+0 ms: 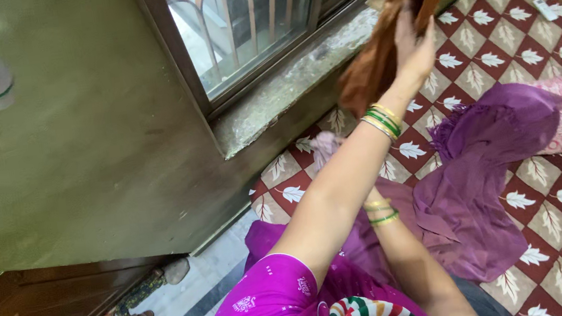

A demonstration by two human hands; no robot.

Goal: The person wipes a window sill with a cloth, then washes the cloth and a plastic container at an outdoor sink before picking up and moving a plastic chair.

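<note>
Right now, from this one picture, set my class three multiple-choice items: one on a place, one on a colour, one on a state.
1. Where does the purple cloth lie?
A. on the window sill
B. on the wooden furniture
C. on the leaf-patterned floor covering

2. What colour is the raised cloth?
A. green
B. orange-brown
C. white

3. What is the left hand doing?
A. gripping the raised cloth, lifted up beside the window
B. resting flat on the floor
C. hanging open and empty

Answers:
1 C, as the purple cloth is spread over the red and white leaf pattern.
2 B, as the raised cloth shows orange-brown against the window frame.
3 A, as the left hand is up at the end of an outstretched arm and closed on the cloth.
</note>
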